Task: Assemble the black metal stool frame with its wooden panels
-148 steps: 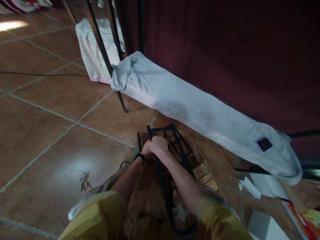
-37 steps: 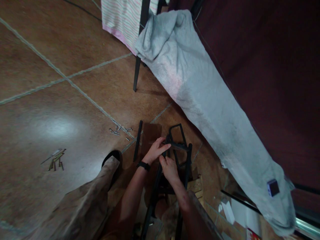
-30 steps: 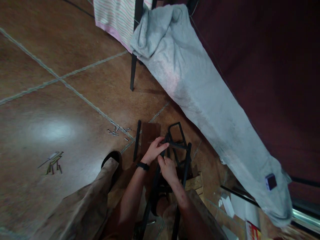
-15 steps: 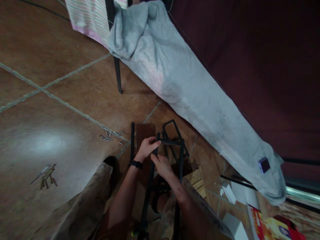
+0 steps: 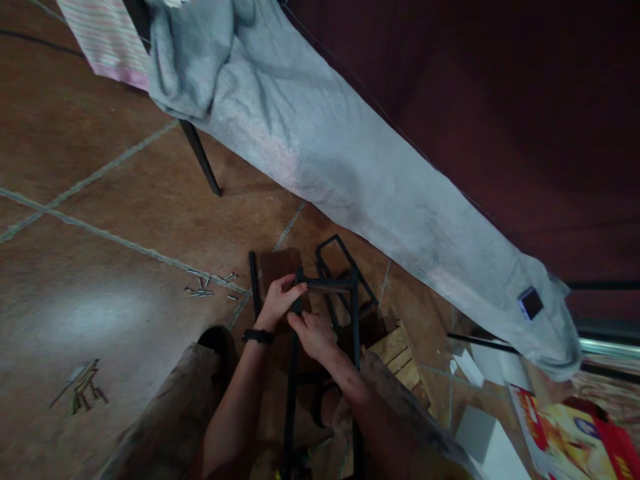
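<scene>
Black metal frame (image 5: 327, 287) stands upright on the tiled floor (image 5: 125, 213) between my knees, top crossbar level, close to the grey cloth (image 5: 360, 180) draped along the dark wall. My left hand (image 5: 276, 303) is at the frame's upper left corner, fingers curled and pinching at the joint; whether a small fastener sits between the tips I cannot tell, too dark. My right hand (image 5: 314, 333) is just below, fingers wrapped tight round the left upright. To do this well I'd judge: right hand holds the upright steady so the frame doesn't twist, left works the corner square-on, no forcing at an angle. Loose screws (image 5: 207, 285) lie on the floor left of the frame, near; more hardware (image 5: 80, 387) lies further left, well apart. Wooden slats (image 5: 397, 353) sit right of the frame, touching or nearly so
</scene>
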### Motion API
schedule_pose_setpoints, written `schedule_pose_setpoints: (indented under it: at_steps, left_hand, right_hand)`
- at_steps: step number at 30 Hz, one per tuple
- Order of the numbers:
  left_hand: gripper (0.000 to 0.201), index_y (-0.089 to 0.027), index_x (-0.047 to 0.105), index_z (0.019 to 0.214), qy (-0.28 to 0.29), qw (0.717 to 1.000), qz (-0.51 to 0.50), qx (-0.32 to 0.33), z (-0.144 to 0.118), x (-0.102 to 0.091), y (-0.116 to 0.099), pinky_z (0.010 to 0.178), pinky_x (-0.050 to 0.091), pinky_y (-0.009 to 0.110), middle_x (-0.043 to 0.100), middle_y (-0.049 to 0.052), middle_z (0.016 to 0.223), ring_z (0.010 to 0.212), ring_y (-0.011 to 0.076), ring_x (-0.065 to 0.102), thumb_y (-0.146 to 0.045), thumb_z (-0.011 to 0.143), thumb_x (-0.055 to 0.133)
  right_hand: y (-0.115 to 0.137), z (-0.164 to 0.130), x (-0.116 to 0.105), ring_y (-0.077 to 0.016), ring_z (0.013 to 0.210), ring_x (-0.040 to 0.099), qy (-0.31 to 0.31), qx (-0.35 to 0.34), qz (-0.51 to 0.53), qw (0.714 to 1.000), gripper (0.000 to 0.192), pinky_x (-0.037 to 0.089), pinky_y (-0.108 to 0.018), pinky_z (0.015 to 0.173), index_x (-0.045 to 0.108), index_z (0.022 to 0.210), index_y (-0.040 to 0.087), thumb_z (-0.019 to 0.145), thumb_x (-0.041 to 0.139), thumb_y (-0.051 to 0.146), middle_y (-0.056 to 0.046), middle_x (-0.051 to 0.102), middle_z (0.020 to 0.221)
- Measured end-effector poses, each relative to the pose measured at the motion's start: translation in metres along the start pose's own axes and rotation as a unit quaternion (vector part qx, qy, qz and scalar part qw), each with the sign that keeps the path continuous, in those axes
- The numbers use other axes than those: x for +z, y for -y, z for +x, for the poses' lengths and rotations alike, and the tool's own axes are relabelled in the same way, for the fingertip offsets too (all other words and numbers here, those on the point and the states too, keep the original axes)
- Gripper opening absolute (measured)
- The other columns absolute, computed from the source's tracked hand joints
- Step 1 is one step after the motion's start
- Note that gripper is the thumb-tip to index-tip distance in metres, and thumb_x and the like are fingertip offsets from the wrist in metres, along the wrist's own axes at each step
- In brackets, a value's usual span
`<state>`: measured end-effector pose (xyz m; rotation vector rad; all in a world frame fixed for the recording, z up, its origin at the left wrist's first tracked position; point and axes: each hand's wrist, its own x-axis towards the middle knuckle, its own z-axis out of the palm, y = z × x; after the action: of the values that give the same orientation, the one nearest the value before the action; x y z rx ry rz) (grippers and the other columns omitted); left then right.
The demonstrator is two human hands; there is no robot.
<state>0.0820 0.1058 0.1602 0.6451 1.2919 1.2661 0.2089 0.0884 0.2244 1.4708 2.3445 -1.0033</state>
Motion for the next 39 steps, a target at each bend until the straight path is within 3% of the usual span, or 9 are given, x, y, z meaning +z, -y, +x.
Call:
schedule_pose_setpoints:
  at_steps: [10,17,27,30,35,39]
  left_hand:
    - [0.046,-0.012,0.067,0.093,-0.026,1.000,-0.006,-0.009,0.002,0.009,-0.004,0.066,0.047,0.025,0.069,0.004,0.080,0.075,0.0186,0.062,-0.049,0.065,0.070]
    - [0.044,-0.011,0.068,0.093,-0.027,0.999,-0.018,-0.009,0.002,0.008,-0.004,0.064,0.047,0.025,0.070,0.005,0.080,0.073,0.0182,0.062,-0.047,0.066,0.070]
    - [0.033,-0.012,0.068,0.086,-0.034,0.999,-0.021,-0.007,0.000,0.011,-0.010,0.066,0.046,0.025,0.069,0.003,0.076,0.073,0.0173,0.062,-0.039,0.068,0.068]
    - [0.033,-0.012,0.069,0.085,-0.041,0.999,-0.011,-0.004,0.000,0.011,-0.008,0.063,0.045,0.024,0.069,0.003,0.074,0.071,0.0167,0.061,-0.040,0.068,0.067]
    - [0.033,-0.011,0.069,0.086,-0.038,0.999,-0.008,-0.001,0.001,0.011,-0.002,0.058,0.043,0.023,0.069,0.003,0.074,0.067,0.0154,0.060,-0.041,0.070,0.066]
    - [0.031,-0.012,0.069,0.086,-0.041,0.999,-0.012,0.005,0.002,0.012,-0.001,0.062,0.044,0.023,0.069,0.003,0.075,0.071,0.0160,0.061,-0.039,0.070,0.067]
  right_hand:
    - [0.004,0.006,-0.003,-0.0206,0.079,0.063,-0.009,0.028,0.020,0.999,0.047,0.043,-0.030,0.071,0.066,0.084,0.019,0.096,0.030,0.046,-0.007,0.069,0.081]
    - [-0.002,0.007,0.001,-0.0192,0.083,0.062,-0.003,0.001,0.036,0.999,0.041,0.043,-0.029,0.076,0.067,0.090,0.023,0.097,0.032,0.042,-0.005,0.068,0.085]
    - [-0.001,0.005,0.002,-0.0188,0.082,0.061,-0.019,0.038,0.122,0.992,0.044,0.043,-0.029,0.074,0.066,0.087,0.019,0.096,0.032,0.046,-0.006,0.066,0.082]
    - [-0.003,0.004,0.005,-0.0179,0.079,0.061,-0.031,0.046,0.207,0.977,0.043,0.044,-0.028,0.072,0.067,0.087,0.018,0.093,0.038,0.049,-0.005,0.066,0.080]
    - [-0.005,0.003,0.022,-0.0179,0.081,0.062,-0.062,0.061,0.399,0.913,0.042,0.049,-0.028,0.071,0.068,0.099,0.017,0.088,0.046,0.051,-0.004,0.068,0.084]
    - [-0.006,0.003,0.030,-0.0183,0.078,0.062,-0.075,0.092,0.421,0.899,0.042,0.049,-0.028,0.066,0.067,0.101,0.018,0.086,0.049,0.052,-0.003,0.066,0.077]
